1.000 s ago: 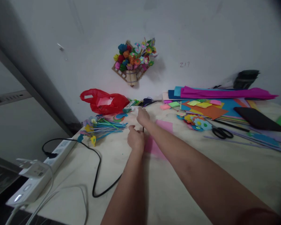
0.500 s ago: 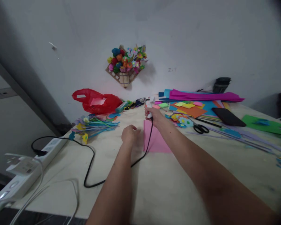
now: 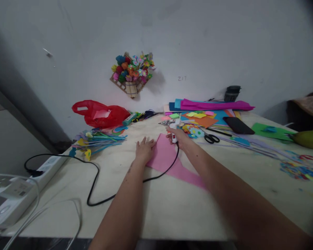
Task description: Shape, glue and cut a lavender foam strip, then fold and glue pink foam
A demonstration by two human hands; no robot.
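Note:
My right hand is closed around a white glue gun, whose metal nozzle points left. Its black cord hangs down over a pink sheet and runs left under my left forearm. The sheet lies at an angle on the table, with a narrow strip of it reaching toward my right forearm. My left hand rests with fingers apart on the sheet's left edge.
Paper flowers on stems and a red plastic bag lie to the left. A white power strip runs along the left edge. Scissors, a dark phone and stacked coloured sheets sit to the right.
My left hand has come down onto the pink sheet, its fingers spreading. The sheet has turned and slid left. The glue gun is slightly nearer and further right, and the view has shifted right.

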